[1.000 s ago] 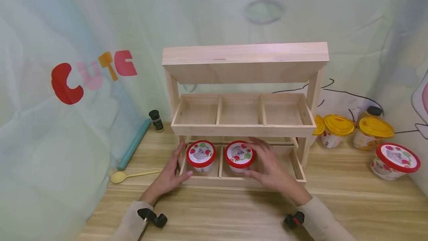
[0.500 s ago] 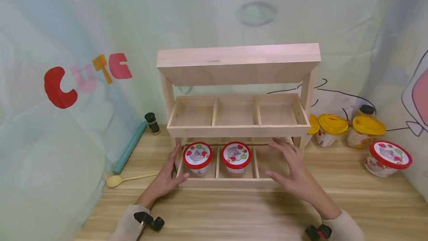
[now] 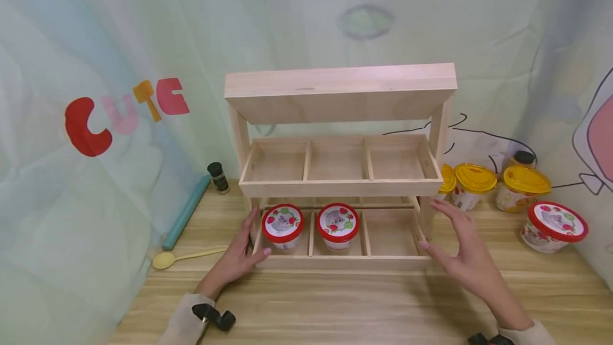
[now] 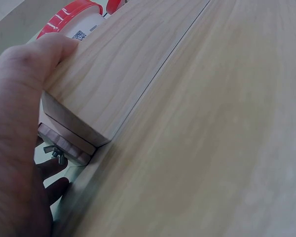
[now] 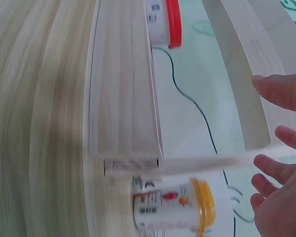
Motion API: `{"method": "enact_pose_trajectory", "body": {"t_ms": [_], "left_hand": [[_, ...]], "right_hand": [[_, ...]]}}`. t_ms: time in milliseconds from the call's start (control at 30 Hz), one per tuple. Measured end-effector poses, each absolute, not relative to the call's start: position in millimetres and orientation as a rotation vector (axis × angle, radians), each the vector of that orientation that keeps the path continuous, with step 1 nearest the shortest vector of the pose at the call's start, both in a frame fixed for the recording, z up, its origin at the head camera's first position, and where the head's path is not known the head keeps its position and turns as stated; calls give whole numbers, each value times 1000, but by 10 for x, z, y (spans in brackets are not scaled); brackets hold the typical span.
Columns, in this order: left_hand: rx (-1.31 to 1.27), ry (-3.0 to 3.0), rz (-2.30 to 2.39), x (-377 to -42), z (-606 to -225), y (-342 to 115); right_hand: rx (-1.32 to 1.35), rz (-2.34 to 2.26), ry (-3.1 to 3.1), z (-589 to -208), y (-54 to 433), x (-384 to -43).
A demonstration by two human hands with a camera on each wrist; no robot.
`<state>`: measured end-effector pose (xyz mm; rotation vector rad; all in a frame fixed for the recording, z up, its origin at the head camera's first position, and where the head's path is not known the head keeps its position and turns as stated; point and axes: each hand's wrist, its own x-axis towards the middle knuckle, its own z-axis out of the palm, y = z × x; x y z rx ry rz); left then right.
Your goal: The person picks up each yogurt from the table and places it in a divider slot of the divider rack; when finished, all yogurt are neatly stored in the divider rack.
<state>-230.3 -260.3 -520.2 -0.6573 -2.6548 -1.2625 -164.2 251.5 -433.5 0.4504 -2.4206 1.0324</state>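
A two-tier wooden rack (image 3: 341,189) with divided trays stands in the middle of the table. Its lower tray (image 3: 342,263) holds one red-lidded tub (image 3: 282,223) in the left compartment and another red-lidded tub (image 3: 338,223) in the middle one. My left hand (image 3: 232,260) holds the rack's left end, its thumb over the tray's front corner and its fingers along the side. In the left wrist view, a wing nut shows on the rack's end near those fingers. My right hand (image 3: 464,260), fingers spread and holding nothing, is beside the rack's right end.
Several yellow-lidded tubs (image 3: 523,188) stand behind the right hand, with a black-capped jar (image 3: 522,158). Another red-lidded tub (image 3: 554,226) is at far right. A yellow spoon (image 3: 165,260), a teal roll (image 3: 187,214) and a black-capped shaker (image 3: 218,177) lie or stand left.
My right hand has let go of the tub in the middle compartment and moved right, past the right compartment to the rack's right end. The left hand has stayed at the left end.
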Motion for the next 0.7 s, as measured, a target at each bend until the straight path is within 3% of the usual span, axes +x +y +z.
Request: {"method": "enact_pose_trajectory", "body": {"t_ms": [700], "left_hand": [[-644, -2677, -1245, -2306, -5203, -2599]], "right_hand": [[146, 933, -2396, -4434, 3338, -1766]]}}
